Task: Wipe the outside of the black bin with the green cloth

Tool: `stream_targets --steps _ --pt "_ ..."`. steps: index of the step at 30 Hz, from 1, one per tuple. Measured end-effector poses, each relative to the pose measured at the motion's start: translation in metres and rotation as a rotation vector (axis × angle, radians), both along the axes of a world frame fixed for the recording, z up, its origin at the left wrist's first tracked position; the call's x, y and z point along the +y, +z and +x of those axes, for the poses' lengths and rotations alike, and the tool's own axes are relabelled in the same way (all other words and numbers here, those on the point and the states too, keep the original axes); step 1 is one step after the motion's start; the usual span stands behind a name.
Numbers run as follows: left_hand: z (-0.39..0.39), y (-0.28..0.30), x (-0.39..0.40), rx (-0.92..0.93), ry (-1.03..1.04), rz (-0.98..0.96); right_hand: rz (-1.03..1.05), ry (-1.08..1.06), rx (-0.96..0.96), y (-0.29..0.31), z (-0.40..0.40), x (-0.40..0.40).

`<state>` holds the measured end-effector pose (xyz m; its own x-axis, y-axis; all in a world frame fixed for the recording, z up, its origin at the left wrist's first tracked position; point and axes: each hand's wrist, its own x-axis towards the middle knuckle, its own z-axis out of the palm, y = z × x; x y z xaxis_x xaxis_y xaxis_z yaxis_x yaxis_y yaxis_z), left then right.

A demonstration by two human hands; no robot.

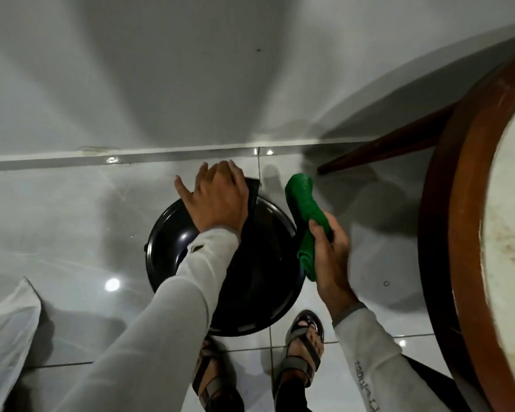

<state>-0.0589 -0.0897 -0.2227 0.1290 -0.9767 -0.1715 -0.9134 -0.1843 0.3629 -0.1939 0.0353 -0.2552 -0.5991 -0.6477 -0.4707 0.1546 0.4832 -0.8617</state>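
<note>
A round black bin (262,263) stands on the glossy tiled floor just in front of my feet, seen from above. My left hand (217,197) rests on its far rim, fingers curled over a black flap there, and my left sleeve hides much of the bin's opening. My right hand (329,254) grips a rolled green cloth (305,215), which lies against the bin's right outer side, its far end sticking up past my fingers.
A round wooden table (470,233) with a pale top fills the right edge, one slanted leg (384,150) reaching the floor beyond the cloth. The wall (191,69) meets the floor just behind the bin. White fabric (9,331) hangs at lower left. My sandalled feet (301,349) stand below the bin.
</note>
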Motion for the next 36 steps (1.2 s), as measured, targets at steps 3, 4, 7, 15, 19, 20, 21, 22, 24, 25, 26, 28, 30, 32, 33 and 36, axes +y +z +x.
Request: stream_targets --steps 3,4,7,15,19,20,21,22,24,25,26,28,30,32,33,36 --pt "0.005 -0.016 -0.033 -0.087 0.078 0.082 -0.016 0.068 0.12 0.007 0.001 -0.011" --pt "0.012 -0.024 -0.041 -0.111 0.083 0.121 -0.025 0.099 0.154 0.008 0.0 -0.015" --pt "0.031 -0.045 -0.047 -0.099 0.041 0.176 -0.061 0.218 0.274 0.006 0.0 -0.027" --pt "0.054 0.005 -0.002 -0.22 -0.316 -0.186 -0.057 0.475 0.712 0.053 0.045 -0.039" --pt "0.068 0.103 0.015 -0.296 -0.448 -0.329 -0.071 0.508 0.917 0.143 0.04 -0.029" --pt "0.066 0.132 0.016 -0.301 -0.463 -0.351 -0.079 0.51 0.954 0.169 0.033 -0.026" --pt "0.061 0.159 0.017 -0.3 -0.477 -0.375 -0.094 0.506 0.985 0.194 0.025 -0.022" --pt "0.051 0.19 0.021 -0.293 -0.493 -0.41 -0.104 0.492 1.023 0.224 0.014 -0.016" --pt "0.026 0.241 0.029 -0.261 -0.53 -0.451 -0.11 0.459 1.074 0.268 -0.012 -0.004" --pt "0.012 0.26 0.034 -0.25 -0.545 -0.462 -0.098 0.445 1.082 0.285 -0.026 0.003" --pt "-0.002 0.273 0.041 -0.242 -0.563 -0.484 -0.065 0.424 1.094 0.298 -0.04 0.011" --pt "-0.036 0.293 0.058 -0.213 -0.603 -0.481 0.01 0.37 1.104 0.314 -0.071 0.034" --pt "-0.07 0.293 0.072 -0.182 -0.649 -0.469 0.097 0.35 1.108 0.311 -0.102 0.055" --pt "-0.099 0.283 0.087 -0.164 -0.71 -0.432 0.208 0.366 1.104 0.297 -0.13 0.078" --pt "-0.11 0.273 0.093 -0.157 -0.731 -0.423 0.267 0.388 1.079 0.287 -0.142 0.089" --pt "-0.136 0.254 0.105 -0.225 -0.813 -0.367 0.402 0.461 1.038 0.256 -0.171 0.114"
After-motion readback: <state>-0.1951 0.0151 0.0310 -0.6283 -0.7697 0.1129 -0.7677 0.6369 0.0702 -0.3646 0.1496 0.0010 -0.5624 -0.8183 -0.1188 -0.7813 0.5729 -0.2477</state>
